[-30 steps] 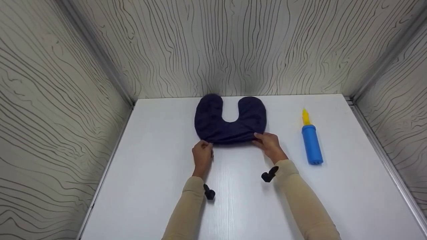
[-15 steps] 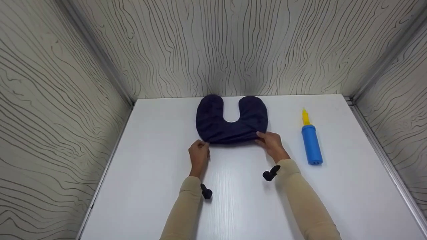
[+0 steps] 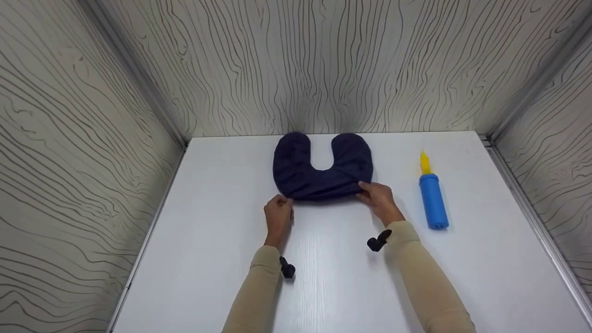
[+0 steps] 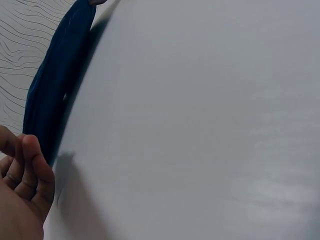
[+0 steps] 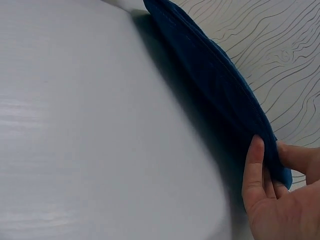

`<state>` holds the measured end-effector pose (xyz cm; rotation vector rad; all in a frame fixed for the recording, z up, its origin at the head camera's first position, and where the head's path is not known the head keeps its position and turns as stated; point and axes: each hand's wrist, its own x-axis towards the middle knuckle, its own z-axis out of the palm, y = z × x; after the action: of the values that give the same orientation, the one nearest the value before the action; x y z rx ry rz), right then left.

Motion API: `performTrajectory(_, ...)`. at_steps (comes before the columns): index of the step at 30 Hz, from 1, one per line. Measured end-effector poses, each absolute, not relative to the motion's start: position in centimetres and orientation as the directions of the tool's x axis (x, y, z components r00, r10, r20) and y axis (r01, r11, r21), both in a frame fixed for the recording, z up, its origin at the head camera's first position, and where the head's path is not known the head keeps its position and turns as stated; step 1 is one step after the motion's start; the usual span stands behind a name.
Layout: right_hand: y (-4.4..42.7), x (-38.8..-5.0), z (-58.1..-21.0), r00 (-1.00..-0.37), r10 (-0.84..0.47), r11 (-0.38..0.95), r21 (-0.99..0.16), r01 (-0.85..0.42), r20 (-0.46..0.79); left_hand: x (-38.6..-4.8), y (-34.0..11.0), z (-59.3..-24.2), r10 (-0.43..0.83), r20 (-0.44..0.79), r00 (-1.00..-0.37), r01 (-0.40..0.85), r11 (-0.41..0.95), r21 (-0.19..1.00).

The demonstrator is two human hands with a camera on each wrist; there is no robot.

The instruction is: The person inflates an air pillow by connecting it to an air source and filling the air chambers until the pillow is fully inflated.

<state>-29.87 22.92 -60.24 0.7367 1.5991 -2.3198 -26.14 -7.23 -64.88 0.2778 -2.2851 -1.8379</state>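
A dark blue U-shaped pillow (image 3: 319, 182) lies near the table's back edge, its opening toward the back wall. At its near left corner, my left hand (image 3: 278, 217) pinches the edge with curled fingers. My right hand (image 3: 381, 202) grips the near right edge, thumb on top and fingers beneath. The right wrist view shows the pillow's seamed edge (image 5: 215, 80) between the thumb and fingers of the right hand (image 5: 280, 200). In the left wrist view, the left hand (image 4: 27, 185) is at the near end of the blue edge (image 4: 57, 75).
A blue hand pump (image 3: 433, 201) with a yellow nozzle (image 3: 425, 163) lies on the white table (image 3: 222, 185), right of the pillow. Wood-patterned walls (image 3: 319, 69) stand behind and at both sides. A black device (image 3: 380, 240) is attached at the right sleeve, another (image 3: 287, 268) at the left.
The pillow and my right hand have shifted slightly to the right. My left hand moved a little left, then slightly back right. The pump lies where it was.
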Motion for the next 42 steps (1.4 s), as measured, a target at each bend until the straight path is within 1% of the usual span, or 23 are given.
performTrajectory(6,22.9,-29.5,-60.7,-0.868,0.043,-0.313,-0.831,0.459,-0.495,-26.1,-7.2,-64.8,-0.256,0.041,-0.966,-0.017,0.220,0.975)
performTrajectory(10,22.5,-29.0,-60.9,-0.885,-0.016,-0.261,-0.853,0.453,-0.465,-26.0,-7.1,-64.8,-0.231,0.051,-0.972,0.001,0.210,0.978)
performTrajectory(13,22.0,-28.6,-61.0,-0.881,-0.064,-0.293,-0.835,0.466,-0.469,-26.0,-7.0,-64.9,-0.214,0.059,-0.975,0.013,0.209,0.978)
performTrajectory(16,21.2,-28.4,-60.9,-0.869,-0.080,-0.363,-0.798,0.481,-0.488,-26.0,-6.8,-64.8,-0.216,0.062,-0.974,0.014,0.214,0.977)
performTrajectory(18,20.7,-28.4,-60.8,-0.866,-0.062,-0.398,-0.784,0.477,-0.496,-26.0,-6.7,-64.8,-0.214,0.066,-0.975,0.019,0.214,0.977)
performTrajectory(23,20.0,-28.4,-60.5,-0.852,0.035,-0.482,-0.756,0.443,-0.522,-25.9,-6.6,-64.5,-0.207,0.072,-0.976,0.025,0.223,0.975)
performTrajectory(26,19.7,-28.2,-60.4,-0.837,0.031,-0.519,-0.724,0.454,-0.547,-25.9,-6.5,-64.4,-0.210,0.070,-0.975,0.021,0.230,0.973)
performTrajectory(32,18.6,-27.8,-60.2,-0.842,-0.023,-0.502,-0.722,0.475,-0.538,-25.8,-6.2,-64.1,-0.217,0.077,-0.973,0.022,0.246,0.969)
performTrajectory(39,17.0,-27.4,-59.8,-0.826,-0.029,-0.581,-0.663,0.472,-0.563,-25.7,-5.9,-63.9,-0.211,0.084,-0.974,0.034,0.230,0.972)
performTrajectory(42,16.7,-27.2,-59.8,-0.818,-0.025,-0.552,-0.674,0.491,-0.575,-25.7,-5.8,-63.8,-0.207,0.082,-0.975,0.038,0.206,0.978)
